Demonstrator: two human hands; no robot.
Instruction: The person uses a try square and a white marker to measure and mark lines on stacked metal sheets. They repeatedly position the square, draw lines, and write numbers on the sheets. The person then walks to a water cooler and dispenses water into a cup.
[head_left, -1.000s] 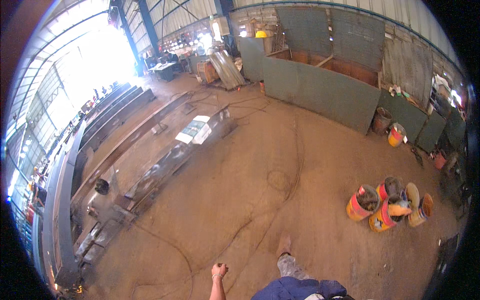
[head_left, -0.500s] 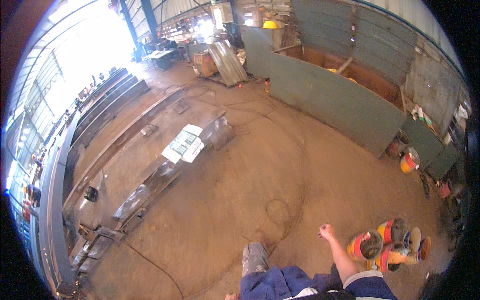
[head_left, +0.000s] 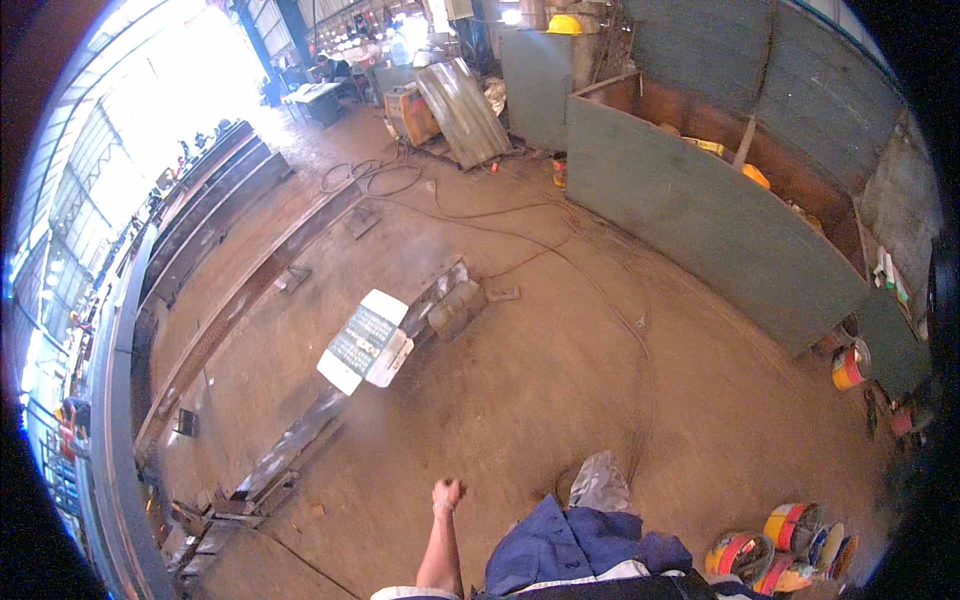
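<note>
My left hand [head_left: 448, 494] swings forward over the brown floor, its fingers curled into a loose fist with no object showing in it. Its bare forearm rises from the lower edge, left of my blue clothing. Nearest ahead of it is a flattened white and green carton [head_left: 366, 342], lying across a long steel beam [head_left: 300, 440]. My right hand is out of the picture. At the lower right stand several red and yellow buckets [head_left: 738, 555].
A long green steel bin [head_left: 700, 220] with a rusty inside lines the right. Cables [head_left: 600, 285] snake over the floor ahead. More steel beams [head_left: 225, 330] lie along the left. A corrugated sheet [head_left: 462, 115] leans against an orange machine [head_left: 411, 115] at the back.
My left hand has swung forward into view, and my right hand has dropped out of it. A leg has stepped ahead. The carton and beam look nearer, and the buckets have shifted downward.
</note>
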